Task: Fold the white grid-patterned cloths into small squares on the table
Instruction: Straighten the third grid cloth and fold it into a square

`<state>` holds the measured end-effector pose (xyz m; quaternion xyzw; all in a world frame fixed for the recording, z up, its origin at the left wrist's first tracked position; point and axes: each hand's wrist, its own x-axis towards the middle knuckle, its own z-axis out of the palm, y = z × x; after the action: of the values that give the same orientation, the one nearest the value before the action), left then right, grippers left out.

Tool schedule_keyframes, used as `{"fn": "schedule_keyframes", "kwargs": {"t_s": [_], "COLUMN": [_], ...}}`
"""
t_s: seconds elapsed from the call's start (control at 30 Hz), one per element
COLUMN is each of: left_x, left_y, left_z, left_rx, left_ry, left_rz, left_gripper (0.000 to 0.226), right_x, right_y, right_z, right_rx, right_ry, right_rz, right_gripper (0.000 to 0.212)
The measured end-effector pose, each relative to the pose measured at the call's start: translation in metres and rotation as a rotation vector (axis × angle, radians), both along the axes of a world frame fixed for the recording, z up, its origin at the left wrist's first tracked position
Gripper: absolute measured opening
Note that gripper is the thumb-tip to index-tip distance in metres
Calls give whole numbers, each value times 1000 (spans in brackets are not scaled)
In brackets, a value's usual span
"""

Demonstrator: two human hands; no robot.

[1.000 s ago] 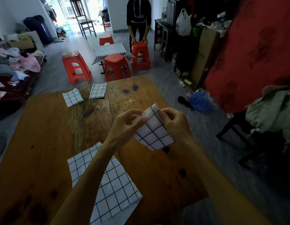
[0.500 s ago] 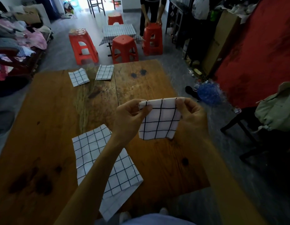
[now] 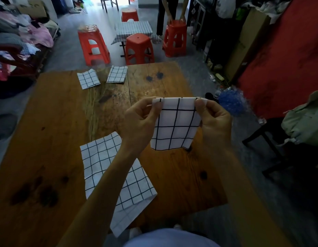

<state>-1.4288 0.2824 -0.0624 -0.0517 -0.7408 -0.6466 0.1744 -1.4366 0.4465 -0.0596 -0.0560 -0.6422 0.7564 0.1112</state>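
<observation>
Held in the air above the brown wooden worktop (image 3: 56, 122), the folded white grid-patterned cloth (image 3: 174, 129) hangs straight down from its top corners, one pinched by the left hand (image 3: 139, 120), the other by the right hand (image 3: 215, 120).

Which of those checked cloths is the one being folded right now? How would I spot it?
Start at the big brown wooden table. Above its near right part, the left hand and right hand pinch the top corners of a small folded white grid-patterned cloth. Unlike the larger cloth lying flat nearby and the two folded squares at the far edge, it hangs in the air.
</observation>
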Motion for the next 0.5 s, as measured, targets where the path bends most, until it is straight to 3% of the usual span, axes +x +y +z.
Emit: {"fn": "schedule_keyframes", "kwargs": {"t_s": [0.1,0.3,0.4,0.5], "left_x": [-1,-2,-7,-12], "left_y": [-5,-13,-14,-10], "left_z": [2,-3,3,17], "left_rx": [-27,-98,-360,-649], "left_ry": [16,27,137,226], "left_rz": [30,36,26,-62], "left_gripper": [12,9,38,43], "right_x": [-1,-4,-3,-1], "right_y": [4,8,8,4], "right_z": [-1,-4,-5,-1], "right_rx": [38,106,209,294], "right_ry": [1,26,56,146], "right_rz": [42,41,66,135], "right_gripper": [24,20,18,10]}}
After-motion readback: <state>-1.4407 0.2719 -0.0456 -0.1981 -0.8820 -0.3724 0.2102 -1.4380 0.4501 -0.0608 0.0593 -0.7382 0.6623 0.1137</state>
